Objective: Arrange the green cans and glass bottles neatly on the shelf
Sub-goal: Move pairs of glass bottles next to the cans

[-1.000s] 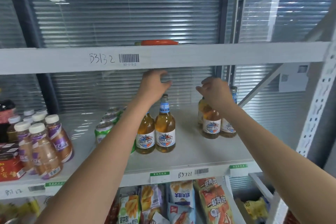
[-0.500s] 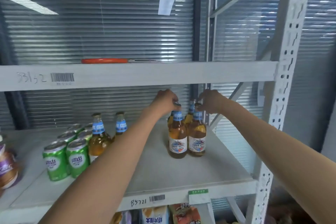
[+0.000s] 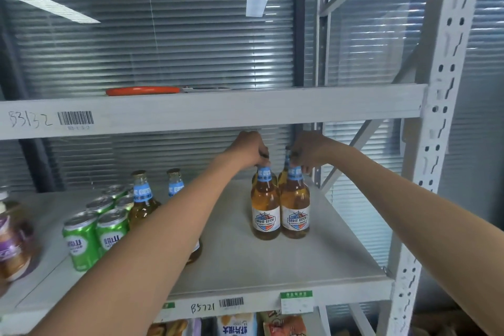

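On the grey shelf (image 3: pixel 313 259), two amber glass bottles stand side by side near the right end, with more bottles behind them. My left hand (image 3: pixel 249 148) grips the neck of the left front bottle (image 3: pixel 265 211). My right hand (image 3: pixel 311 150) grips the neck of the right front bottle (image 3: pixel 295 210). Two more glass bottles (image 3: pixel 141 199) stand left of my left forearm, which partly hides them. Several green cans (image 3: pixel 95 234) stand in rows at the shelf's left.
A purple-labelled bottle (image 3: pixel 12 240) sits at the far left. The upper shelf beam (image 3: pixel 218 109) hangs just above my hands, with an orange-handled tool (image 3: pixel 141 91) on it. The white perforated upright (image 3: pixel 433 172) stands at right. Snack bags (image 3: pixel 237 326) fill the shelf below.
My view swung to the right. My left hand came across from the two left bottles to the right-hand group and closed on a bottle neck there; my right hand stayed on that group.
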